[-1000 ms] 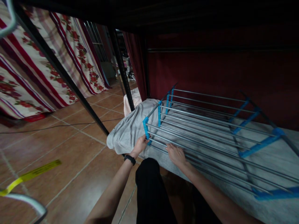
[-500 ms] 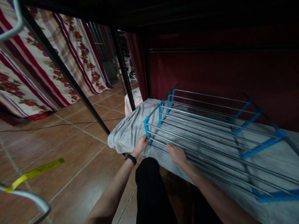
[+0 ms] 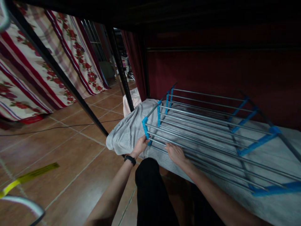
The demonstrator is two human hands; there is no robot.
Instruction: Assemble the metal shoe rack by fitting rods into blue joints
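Note:
A folded metal drying rack [image 3: 207, 128] with silver rods and blue plastic joints lies flat on a grey blanket [image 3: 127, 131] over a lower bunk mattress. My left hand [image 3: 140, 145], a black band on its wrist, is closed around the rack's near left corner at a blue joint. My right hand [image 3: 174, 153] rests on the nearest rods a little to the right, fingers curled over them. My black-trousered knee [image 3: 150, 185] sits between my arms.
Black bunk frame posts [image 3: 119, 69] rise left of the mattress, and the upper bunk is overhead. Red floral curtains [image 3: 42, 72] hang at the left. The tiled floor [image 3: 58, 157] carries a yellow strip [image 3: 28, 177] and a thin cable. A dark red curtain backs the bed.
Both hands keep their hold on the rack. The view has shifted slightly, and the rack sits a little further left and up in the picture.

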